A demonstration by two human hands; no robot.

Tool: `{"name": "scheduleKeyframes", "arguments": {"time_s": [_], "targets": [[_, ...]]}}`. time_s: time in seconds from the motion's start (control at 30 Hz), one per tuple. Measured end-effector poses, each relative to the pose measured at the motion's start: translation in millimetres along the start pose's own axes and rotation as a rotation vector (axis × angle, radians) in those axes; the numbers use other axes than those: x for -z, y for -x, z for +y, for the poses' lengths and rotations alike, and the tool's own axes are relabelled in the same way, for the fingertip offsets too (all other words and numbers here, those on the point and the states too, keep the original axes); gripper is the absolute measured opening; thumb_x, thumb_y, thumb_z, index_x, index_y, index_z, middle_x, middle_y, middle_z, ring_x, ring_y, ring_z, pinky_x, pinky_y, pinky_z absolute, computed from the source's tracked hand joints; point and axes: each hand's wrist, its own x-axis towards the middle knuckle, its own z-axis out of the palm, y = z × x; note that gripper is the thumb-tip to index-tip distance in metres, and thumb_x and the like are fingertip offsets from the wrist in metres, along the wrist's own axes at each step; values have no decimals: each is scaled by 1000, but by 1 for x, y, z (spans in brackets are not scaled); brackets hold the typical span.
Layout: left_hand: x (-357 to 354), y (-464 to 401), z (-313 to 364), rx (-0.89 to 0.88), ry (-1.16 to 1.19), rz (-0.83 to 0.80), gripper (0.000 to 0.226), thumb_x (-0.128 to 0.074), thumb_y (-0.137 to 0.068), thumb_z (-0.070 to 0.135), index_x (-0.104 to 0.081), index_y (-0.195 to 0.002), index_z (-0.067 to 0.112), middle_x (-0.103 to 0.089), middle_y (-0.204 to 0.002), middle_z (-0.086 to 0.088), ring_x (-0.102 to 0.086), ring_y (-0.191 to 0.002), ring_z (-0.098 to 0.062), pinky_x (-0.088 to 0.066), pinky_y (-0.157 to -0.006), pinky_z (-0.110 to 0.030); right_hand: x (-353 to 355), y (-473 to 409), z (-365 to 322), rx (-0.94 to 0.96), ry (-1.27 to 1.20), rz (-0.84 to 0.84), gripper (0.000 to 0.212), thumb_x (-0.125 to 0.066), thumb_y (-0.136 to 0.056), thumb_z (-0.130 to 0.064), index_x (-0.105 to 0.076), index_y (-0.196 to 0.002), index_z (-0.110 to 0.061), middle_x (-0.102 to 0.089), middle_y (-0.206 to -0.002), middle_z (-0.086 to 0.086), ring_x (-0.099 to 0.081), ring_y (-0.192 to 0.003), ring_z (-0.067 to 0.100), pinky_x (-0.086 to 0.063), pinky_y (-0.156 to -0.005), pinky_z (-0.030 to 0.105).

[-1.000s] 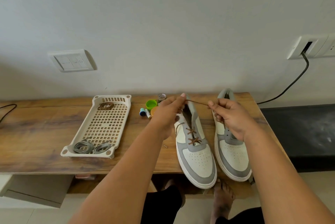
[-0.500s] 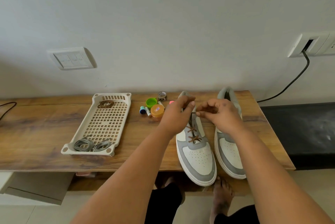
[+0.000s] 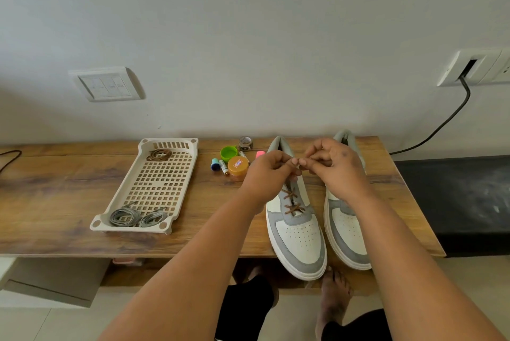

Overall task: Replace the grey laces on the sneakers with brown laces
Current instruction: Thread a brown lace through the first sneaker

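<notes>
Both arms reach in from the bottom and meet over the left sneaker [image 3: 296, 227], knuckles up, fingertips nearly touching each other above its tongue. The left hand [image 3: 269, 178] has its fingers curled in tight, a narrow pinch grip, apparently on the end of the brown lace [image 3: 293, 201], though the lace end itself is too small to make out. The right hand [image 3: 335, 168] does the same from the other side, fingers bunched, so I can't say for sure what it's got.

The brown lace is already crisscrossed through the lower eyelets, just below both hands. The right sneaker [image 3: 346, 227] sits just beside it on the table [image 3: 55, 194] with no lace showing, partly hidden by the right wrist.

Off to the left there's a cream tray [image 3: 154, 183] with the grey laces [image 3: 136, 216] bundled at its near end and a spare brown lace [image 3: 159, 154] coiled at the far end.
</notes>
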Motion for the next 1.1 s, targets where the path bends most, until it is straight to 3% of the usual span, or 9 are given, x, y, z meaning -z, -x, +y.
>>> {"name": "scheduleKeyframes", "arguments": {"time_s": [0.1, 0.2, 0.3, 0.43, 0.53, 0.67, 0.83, 0.97, 1.1], "targets": [[3, 1, 6, 123, 204, -21, 11, -62, -96, 13, -68, -92, 5, -64, -71, 0, -53, -53, -2, -42, -57, -17, 0, 1, -1, -11, -71, 20, 16, -86, -72, -22, -71, -78, -18, -73, -74, -1, -69, -72, 10, -57, -69, 22], [6, 2, 10, 197, 152, -1, 17, -67, -93, 19, -66, -78, 13, -57, -63, 4, -43, -51, -3, -37, -54, -18, -2, 1, 3, -7, -89, 51, 11, -82, -77, -20, -72, -78, -26, -73, -80, -1, -68, -78, 12, -56, -72, 23], [8, -1, 8, 195, 20, 56, 22, -64, -95, 23, -61, -80, 7, -46, -59, 2, -38, -53, -10, -36, -52, -22, -7, 1, 9, -52, 14, 38, 10, -71, -89, -20, -69, -96, -27, -69, -89, -7, -66, -85, 13, -50, -72, 21], [10, -6, -1, 116, -206, 174, 27, -64, -95, 25, -63, -85, -1, -45, -60, 1, -36, -52, -13, -33, -54, -26, -19, 5, 10, -14, 342, -167, 31, -58, -97, -24, -58, -127, -33, -53, -110, -9, -55, -85, 0, -38, -69, 11], [10, -6, -4, 41, -370, 188, 23, -65, -94, 25, -66, -91, 2, -48, -64, 3, -40, -56, -10, -36, -58, -26, -28, 7, 10, -64, 384, -201, 18, -59, -97, -31, -65, -114, -29, -48, -111, -4, -52, -84, -2, -32, -64, 5], [10, -7, -5, -42, -570, 203, 15, -65, -94, 25, -67, -94, 10, -47, -69, 7, -41, -63, -6, -30, -53, -19, -28, 6, 12, -112, 319, -73, 7, -70, -89, -29, -67, -93, -25, -60, -96, -8, -58, -76, -3, -38, -60, 10], [2, -9, -11, -67, -645, 154, 12, -62, -96, 27, -67, -96, 15, -53, -81, -1, -45, -73, -13, -28, -53, -20, -31, 3, 17, -437, -172, 10, 17, -68, -89, -7, -67, -88, -24, -70, -93, 2, -69, -94, 21, -58, -84, 35], [-2, -10, -13, -105, -673, 143, 13, -62, -96, 24, -70, -99, 14, -47, -72, 8, -44, -70, -9, -30, -54, -19, -30, 2, 16, -590, -502, 79, 24, -66, -87, 7, -57, -100, -11, -63, -108, 18, -67, -101, 31, -59, -73, 30], [-7, -10, -17, -117, -662, 123, 13, -62, -95, 23, -71, -98, 13, -54, -76, 6, -49, -71, -10, -28, -52, -12, -29, 3, 16, -627, -598, 97, 28, -65, -86, 9, -54, -106, -7, -62, -110, 19, -66, -101, 31, -60, -69, 27]]}}
